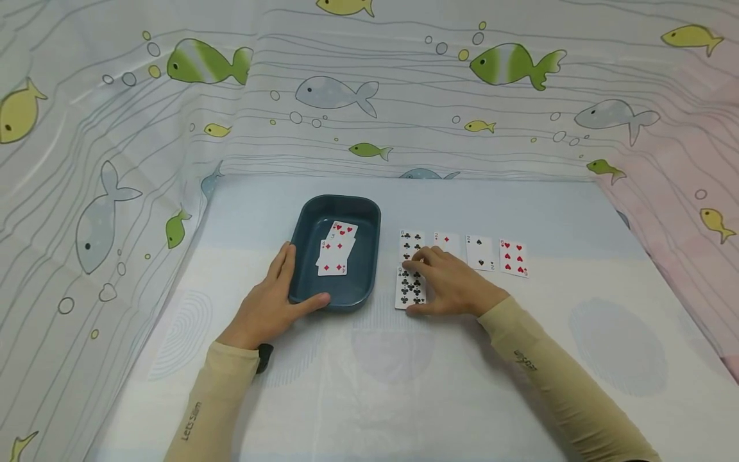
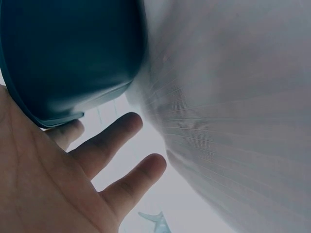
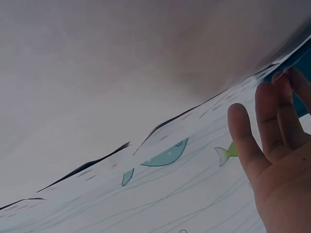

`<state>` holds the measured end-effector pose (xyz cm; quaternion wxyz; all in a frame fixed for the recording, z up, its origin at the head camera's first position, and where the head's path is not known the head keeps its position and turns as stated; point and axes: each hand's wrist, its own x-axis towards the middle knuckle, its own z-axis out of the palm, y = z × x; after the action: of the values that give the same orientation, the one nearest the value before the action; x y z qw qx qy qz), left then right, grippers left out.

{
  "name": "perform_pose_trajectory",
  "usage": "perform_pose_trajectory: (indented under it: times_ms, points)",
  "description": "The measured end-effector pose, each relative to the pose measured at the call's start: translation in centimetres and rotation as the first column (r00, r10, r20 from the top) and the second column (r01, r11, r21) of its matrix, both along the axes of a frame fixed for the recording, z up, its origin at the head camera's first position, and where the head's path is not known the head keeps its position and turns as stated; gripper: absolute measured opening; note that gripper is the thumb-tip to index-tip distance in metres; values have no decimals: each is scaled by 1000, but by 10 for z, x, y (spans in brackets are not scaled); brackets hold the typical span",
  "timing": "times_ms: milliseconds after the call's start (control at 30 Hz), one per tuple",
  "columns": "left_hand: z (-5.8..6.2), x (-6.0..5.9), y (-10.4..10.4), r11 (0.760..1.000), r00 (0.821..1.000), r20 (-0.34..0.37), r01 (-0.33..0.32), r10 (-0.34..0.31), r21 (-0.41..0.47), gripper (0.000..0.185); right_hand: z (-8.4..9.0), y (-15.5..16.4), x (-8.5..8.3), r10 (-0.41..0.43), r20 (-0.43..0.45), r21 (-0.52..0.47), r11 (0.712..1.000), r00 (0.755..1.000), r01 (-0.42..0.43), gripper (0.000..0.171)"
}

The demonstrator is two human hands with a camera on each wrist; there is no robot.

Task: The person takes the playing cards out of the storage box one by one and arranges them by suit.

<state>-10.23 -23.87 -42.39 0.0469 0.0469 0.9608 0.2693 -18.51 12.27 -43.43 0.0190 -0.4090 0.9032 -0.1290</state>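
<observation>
A dark blue tray (image 1: pixel 375 256) stands left of the middle, with a few overlapping playing cards inside, the four of diamonds (image 1: pixel 332 258) on top. My left hand (image 1: pixel 271 305) touches it, thumb along the near rim and straight fingers at the left wall. In the left wrist view, fingers (image 2: pixel 109 141) stretch out beside the tray. My right hand (image 1: pixel 453 282) pinches a club playing card (image 1: pixel 411 296) between fingertips at its top and thumb at its bottom edge. That card lies just below the six of clubs (image 1: pixel 411 240). The right wrist view shows curled fingers, the card hardly visible.
Right of the six of clubs, a row continues with the two of diamonds (image 1: pixel 446 241), two of spades (image 1: pixel 479 252) and six of hearts (image 1: pixel 513 258). The pale patterned cloth (image 1: pixel 392 385) covers the table. Fish-printed sheeting (image 1: pixel 346 58) hangs around the back and sides.
</observation>
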Motion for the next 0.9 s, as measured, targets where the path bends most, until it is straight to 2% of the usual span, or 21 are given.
perform_pose_trajectory:
  times_ms: [533, 900]
  points:
    - [0, -1, 0, 1000, 1000, -6, 4, -4, 2, 121, -1, 1, 1, -21, 51, 60, 998, 999, 17, 89]
    - [0, 0, 0, 1000, 1000, -5, 3, -3, 3, 121, -1, 2, -1, -67, 53, 15, 998, 996, 66, 88]
